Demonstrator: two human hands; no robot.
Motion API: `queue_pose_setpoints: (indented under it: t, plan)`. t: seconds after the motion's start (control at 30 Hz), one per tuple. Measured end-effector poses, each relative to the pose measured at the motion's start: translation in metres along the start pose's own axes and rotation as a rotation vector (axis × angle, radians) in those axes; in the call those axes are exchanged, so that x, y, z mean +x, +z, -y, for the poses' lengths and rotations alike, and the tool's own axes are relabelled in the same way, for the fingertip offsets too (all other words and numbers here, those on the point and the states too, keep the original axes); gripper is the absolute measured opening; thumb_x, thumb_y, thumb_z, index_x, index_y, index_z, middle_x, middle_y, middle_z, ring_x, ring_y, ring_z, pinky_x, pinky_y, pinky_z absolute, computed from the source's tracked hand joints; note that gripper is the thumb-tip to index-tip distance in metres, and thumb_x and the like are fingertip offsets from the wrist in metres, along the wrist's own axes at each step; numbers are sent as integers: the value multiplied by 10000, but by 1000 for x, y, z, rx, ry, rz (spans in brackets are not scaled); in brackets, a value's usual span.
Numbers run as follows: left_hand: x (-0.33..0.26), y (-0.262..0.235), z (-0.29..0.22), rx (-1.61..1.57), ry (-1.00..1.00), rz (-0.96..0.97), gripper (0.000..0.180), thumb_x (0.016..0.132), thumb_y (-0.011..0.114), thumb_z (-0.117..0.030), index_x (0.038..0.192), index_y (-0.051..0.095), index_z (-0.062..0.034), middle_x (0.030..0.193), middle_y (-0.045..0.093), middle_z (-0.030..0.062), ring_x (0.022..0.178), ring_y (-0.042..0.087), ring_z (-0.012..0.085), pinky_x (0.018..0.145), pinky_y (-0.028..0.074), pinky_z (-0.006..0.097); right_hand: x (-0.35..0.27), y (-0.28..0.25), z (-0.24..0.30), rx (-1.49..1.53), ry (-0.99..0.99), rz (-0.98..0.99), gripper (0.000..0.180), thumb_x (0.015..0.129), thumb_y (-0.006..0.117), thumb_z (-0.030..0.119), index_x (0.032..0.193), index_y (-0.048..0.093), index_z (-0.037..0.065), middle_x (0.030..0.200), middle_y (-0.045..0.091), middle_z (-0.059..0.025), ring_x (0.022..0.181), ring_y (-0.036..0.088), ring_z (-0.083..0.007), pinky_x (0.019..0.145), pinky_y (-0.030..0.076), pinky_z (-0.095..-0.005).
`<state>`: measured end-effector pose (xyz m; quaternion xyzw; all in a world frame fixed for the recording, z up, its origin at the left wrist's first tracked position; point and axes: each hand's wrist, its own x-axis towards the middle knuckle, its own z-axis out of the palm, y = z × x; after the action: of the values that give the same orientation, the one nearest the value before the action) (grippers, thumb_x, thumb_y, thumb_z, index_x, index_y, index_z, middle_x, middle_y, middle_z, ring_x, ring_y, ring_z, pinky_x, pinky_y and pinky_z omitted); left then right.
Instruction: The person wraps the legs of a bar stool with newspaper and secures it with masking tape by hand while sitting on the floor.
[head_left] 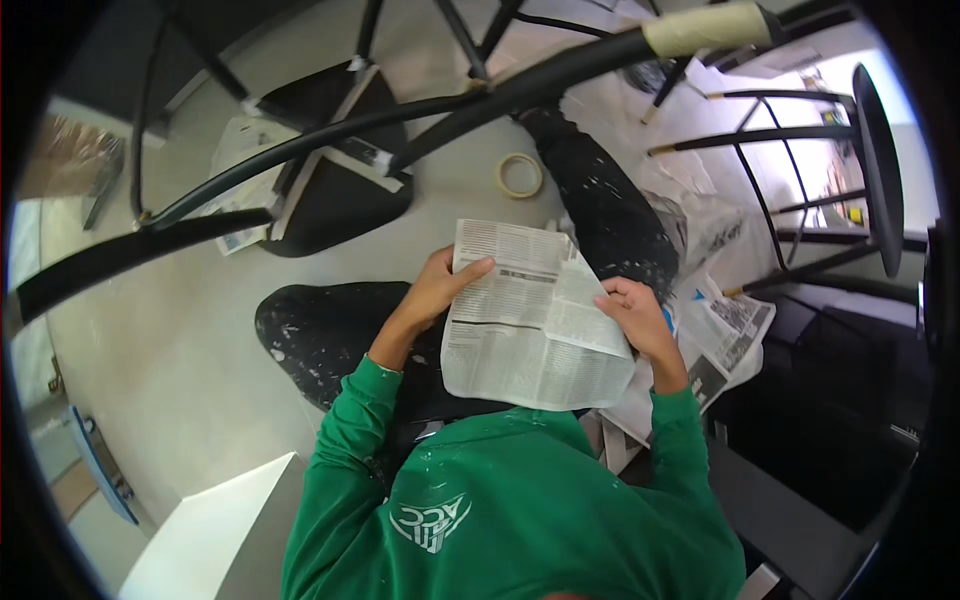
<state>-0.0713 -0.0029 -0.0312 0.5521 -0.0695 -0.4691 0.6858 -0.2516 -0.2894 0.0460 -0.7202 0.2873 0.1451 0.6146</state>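
Left hand (437, 290) at 10 o'clock, right hand (640, 315) at 3, both pinched closed on newspaper sheet (530, 325); tension evenly, could tear

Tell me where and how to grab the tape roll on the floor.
Probably the left wall of the tape roll, pinched from above, one finger in the hole: it lies flat, an open ring, and the trouser leg is close on its right.

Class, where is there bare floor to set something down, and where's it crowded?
Largest: floor between the left knee and the white boxy object. Smaller: between tape roll and black seat. Crowded: right side, with newspaper sheets and black stool; the middle, under the held newspaper.
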Motion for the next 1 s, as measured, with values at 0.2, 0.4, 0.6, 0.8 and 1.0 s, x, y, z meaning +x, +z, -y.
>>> queue_pose_setpoints:
  t: [0.2, 0.4, 0.6, 0.8, 1.0]
  plan:
    - [13, 17, -5, 628, 229, -43, 356, 1055, 657, -244, 1216, 693, 71, 1062, 770, 69, 931, 686, 137, 858, 544, 308, 6, -28, -9, 91, -17, 12, 224, 1016, 675, 100, 1201, 685, -26, 1041, 744, -40, 909, 676, -77, 814, 533, -235]
    - [20, 12, -1, 275, 167, -34, 363, 1072, 639, -245, 1241, 688, 72, 1081, 752, 57, 956, 651, 115, 850, 534, 284, 23, -27, -5, 67, -119, 102, 221, 1001, 697, 101, 1176, 686, -32, 999, 739, -34, 884, 662, -65, 803, 528, -233]
    - [12, 7, -21, 317, 182, 79, 331, 1079, 627, -218, 1246, 691, 60, 1091, 740, 63, 979, 642, 105, 879, 533, 294, 22, -24, 14, 84, -69, 75, 213, 999, 713, 92, 1168, 683, -33, 928, 703, 4, 825, 607, -30, 755, 495, -219]
    - [19, -4, -37, 248, 88, 12, 340, 1066, 645, -219, 1271, 679, 50, 1171, 733, 77, 1055, 656, 132, 931, 524, 308, 43, -12, 10, 69, -189, 176, 164, 1006, 701, 92, 1117, 678, -26, 935, 672, 28, 833, 580, -22, 748, 477, -215]
    - [4, 7, -58, 315, 306, 49, 397, 1059, 658, -202, 1387, 650, 21, 1138, 746, 69, 1010, 631, 92, 903, 519, 278, 41, -27, 15, 66, -129, 308, 133, 1003, 696, 99, 1073, 665, -10, 920, 639, 38, 839, 561, -31, 771, 475, -220]
